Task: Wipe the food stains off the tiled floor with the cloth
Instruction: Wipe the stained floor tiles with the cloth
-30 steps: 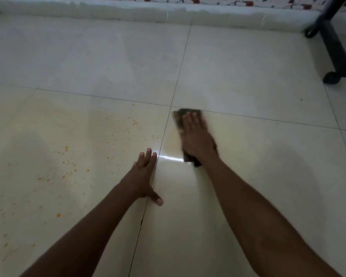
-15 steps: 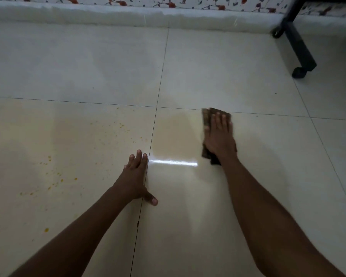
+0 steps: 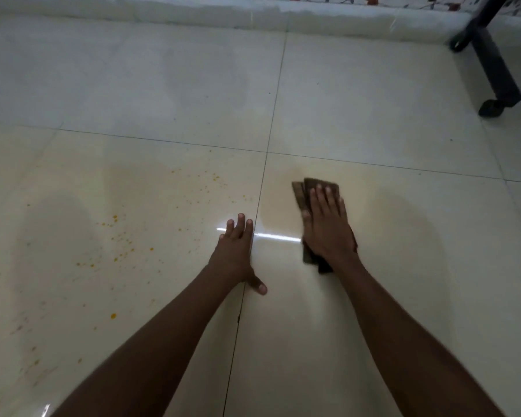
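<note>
- Right hand (image 3: 328,227), fingers straight, presses the folded brown cloth (image 3: 306,191) onto the cream tiled floor (image 3: 403,266).
- Left hand (image 3: 233,251) rests flat, holding nothing, beside orange food stains (image 3: 118,236).

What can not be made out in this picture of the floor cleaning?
Head view only:
- Middle of the dark brown folded cloth: hidden under the flat right hand.
- Floor under the left hand: covered by its palm.
- Black metal furniture leg: cut off by the top edge.
- Faint yellowish film on the cream floor tile: too weak to tell from reflections.
</note>
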